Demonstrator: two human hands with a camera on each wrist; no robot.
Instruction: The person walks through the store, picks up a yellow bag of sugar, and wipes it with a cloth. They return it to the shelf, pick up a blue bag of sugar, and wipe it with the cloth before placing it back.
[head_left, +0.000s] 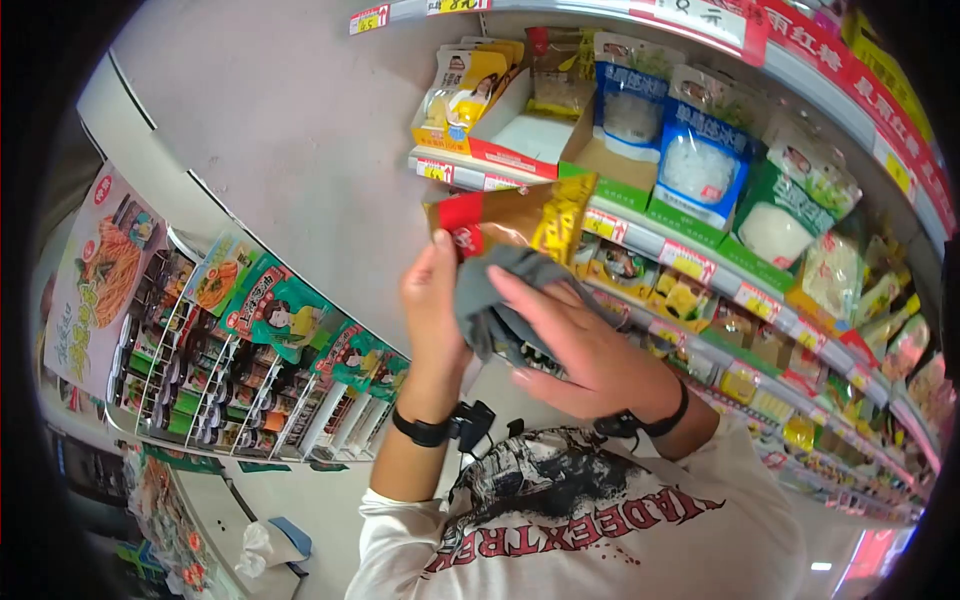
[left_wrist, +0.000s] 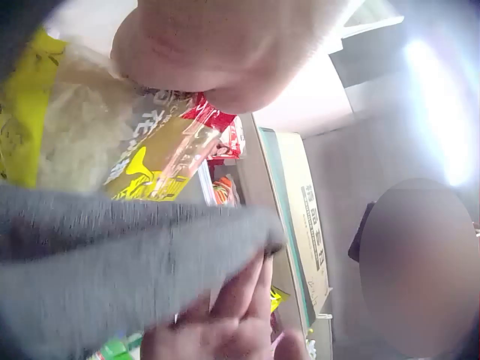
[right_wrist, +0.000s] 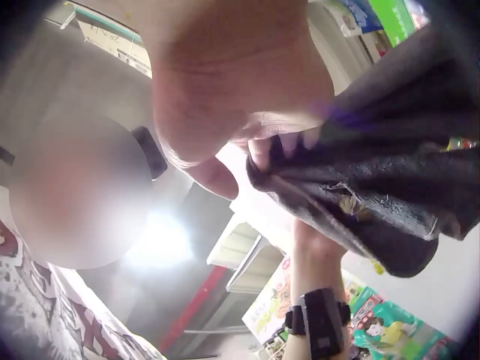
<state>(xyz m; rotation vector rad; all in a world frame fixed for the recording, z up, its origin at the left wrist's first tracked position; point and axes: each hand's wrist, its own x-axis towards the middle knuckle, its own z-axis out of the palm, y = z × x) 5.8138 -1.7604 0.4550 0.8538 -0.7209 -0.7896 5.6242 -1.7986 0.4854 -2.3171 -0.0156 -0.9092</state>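
Head view: the left hand (head_left: pixel 432 300) pinches the brown-and-yellow packet (head_left: pixel 510 215) at its red end, apparently to steady it. The right hand (head_left: pixel 595 360) grips the gray cloth (head_left: pixel 495 295) over the packet's lower part. Both are held out from the shelf (head_left: pixel 648 243), presumably for two-handed access.

This is a shop, likely a grocery. At the right of the head view, tiered shelves (head_left: pixel 680 222) hold rows of bagged foods (head_left: pixel 703 165), with yellow-and-red price tags (head_left: pixel 690 262) along their edges. At the left, racks (head_left: pixel 215 350) carry more packets (head_left: pixel 275 307) beside a noodle poster (head_left: pixel 100 275).
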